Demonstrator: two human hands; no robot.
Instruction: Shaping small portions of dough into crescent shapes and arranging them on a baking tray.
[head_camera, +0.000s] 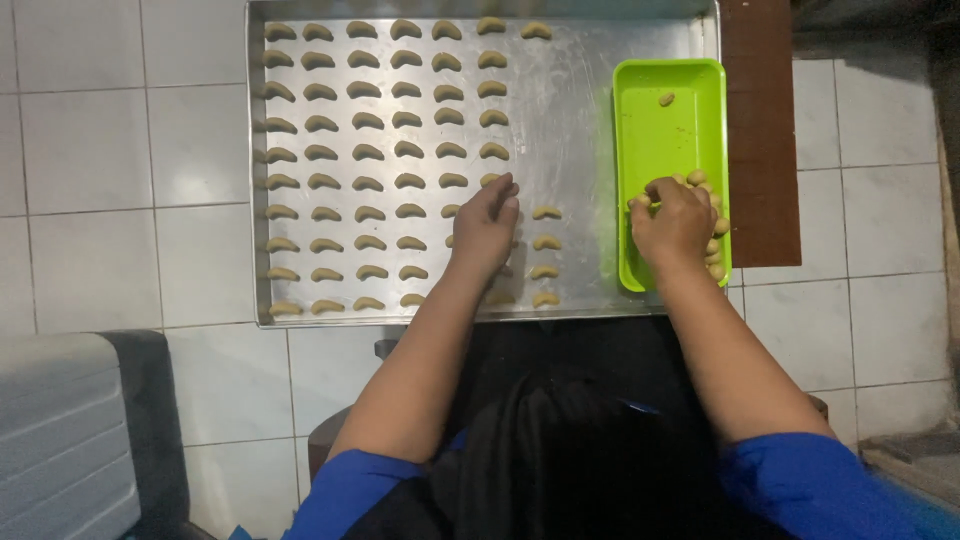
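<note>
Hands: left (487, 222) flat on tray crescents (368, 152); right (670, 220) curled gripping dough pieces (712, 225).

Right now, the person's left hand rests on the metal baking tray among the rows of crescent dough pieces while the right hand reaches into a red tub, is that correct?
Not quite: the tub is bright green, not red, as the head view shows. The rest holds: the left hand rests on the metal baking tray among the crescent dough pieces, and the right hand reaches into the tub.

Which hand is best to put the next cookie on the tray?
Probably the left hand: it rests on the metal baking tray beside the crescent dough pieces. The right hand is in the green container.
</note>
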